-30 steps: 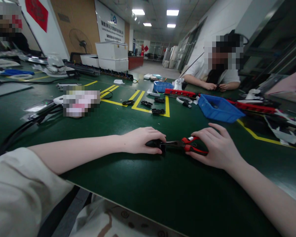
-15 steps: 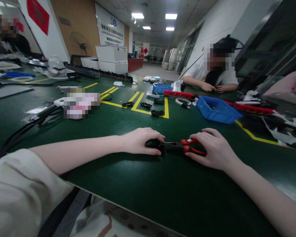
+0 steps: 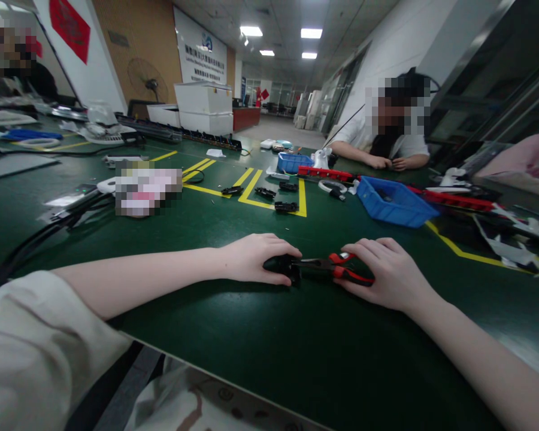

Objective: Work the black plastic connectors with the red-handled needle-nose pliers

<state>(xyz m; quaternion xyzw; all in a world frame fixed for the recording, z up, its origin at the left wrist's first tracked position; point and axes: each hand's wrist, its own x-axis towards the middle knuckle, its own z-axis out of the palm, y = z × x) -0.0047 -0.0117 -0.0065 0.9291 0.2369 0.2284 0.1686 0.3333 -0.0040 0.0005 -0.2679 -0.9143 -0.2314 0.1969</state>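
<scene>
On the dark green table (image 3: 260,341) my left hand (image 3: 256,258) lies curled over a small black plastic part (image 3: 282,264) and pins it down. My right hand (image 3: 386,272) is closed round the red-and-black handles of a pair of pliers (image 3: 336,268). The pliers' dark jaws point left and meet the black part between my two hands. Both forearms rest low over the table.
Several more black parts (image 3: 286,206) lie inside yellow floor-tape lines (image 3: 251,185) further back. A blue bin (image 3: 393,200) stands at the right, a smaller blue bin (image 3: 294,160) behind. A person (image 3: 386,143) sits opposite. Cables (image 3: 40,230) run along the left.
My right hand's fingers have curled down from spread to closed round the pliers' handles. The left hand and the black part have stayed in place.
</scene>
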